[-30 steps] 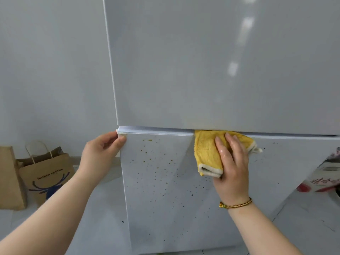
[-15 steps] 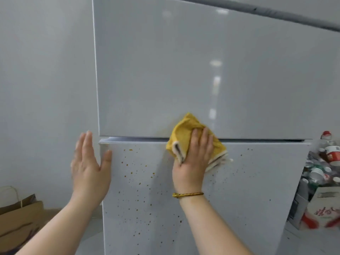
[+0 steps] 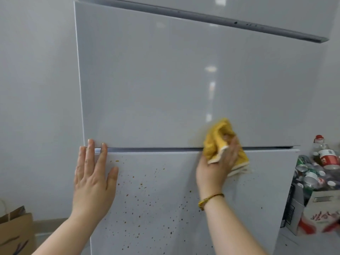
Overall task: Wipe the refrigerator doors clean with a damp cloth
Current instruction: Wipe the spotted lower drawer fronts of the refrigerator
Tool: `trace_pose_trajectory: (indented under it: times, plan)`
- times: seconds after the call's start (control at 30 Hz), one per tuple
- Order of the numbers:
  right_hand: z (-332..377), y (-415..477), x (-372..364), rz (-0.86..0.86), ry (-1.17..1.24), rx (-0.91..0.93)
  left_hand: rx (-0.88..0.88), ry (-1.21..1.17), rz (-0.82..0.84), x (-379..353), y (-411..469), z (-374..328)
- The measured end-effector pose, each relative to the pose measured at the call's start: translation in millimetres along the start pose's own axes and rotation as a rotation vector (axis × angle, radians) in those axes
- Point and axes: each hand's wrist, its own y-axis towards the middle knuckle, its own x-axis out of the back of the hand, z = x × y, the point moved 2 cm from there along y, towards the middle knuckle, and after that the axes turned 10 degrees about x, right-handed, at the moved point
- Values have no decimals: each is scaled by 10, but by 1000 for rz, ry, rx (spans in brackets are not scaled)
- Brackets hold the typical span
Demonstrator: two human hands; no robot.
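- Since a second ago, your left hand [image 3: 93,183] has let go of the lower door's corner and now lies flat, fingers spread, on the top left of the lower door [image 3: 184,208], fingertips reaching the seam [image 3: 156,149] between the doors.
- Your right hand [image 3: 217,166] has carried the yellow cloth [image 3: 219,138] up from under the seam; the cloth now straddles the seam, partly on the upper door [image 3: 165,80].
- Your right fingers are curled around the bunched cloth, pressing it to the door; a yellow beaded bracelet [image 3: 209,199] sits on that wrist.
- Your cloth looks blurred, and a faint yellowish smear [image 3: 196,140] shows just left of it on the upper door.
- Brown-orange specks [image 3: 141,184] dot the lower door between and below your hands; the upper door reads clean and glossy.
- To your right, an open cardboard box [image 3: 323,208] with red print holds a heap of drink cans [image 3: 303,166] and bottles; a clear bottle with a red cap and red label [image 3: 325,153] stands tallest at the back.
- At lower left, a brown paper bag [image 3: 14,234] stands by the wall; you cannot tell what is in it.
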Motion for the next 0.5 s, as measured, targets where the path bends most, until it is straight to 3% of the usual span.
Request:
trace_pose_trajectory:
  times: [0.13,0.23,0.3,0.37,0.5]
  plan:
    - [358,-414,-202,307,-19,606,-28,7,-7,24,11,32]
    - [40,-258,-69,415,-95,760,-81,31,6,60,33,119]
    - [-270,-89,79,392,-124,644,-94,26,10,67,55,155]
    - [-499,56,215,316,-79,394,-103,13,14,61,63,168]
    - [-376,66,183,114,14,124,-84,-188,9,112,8,166]
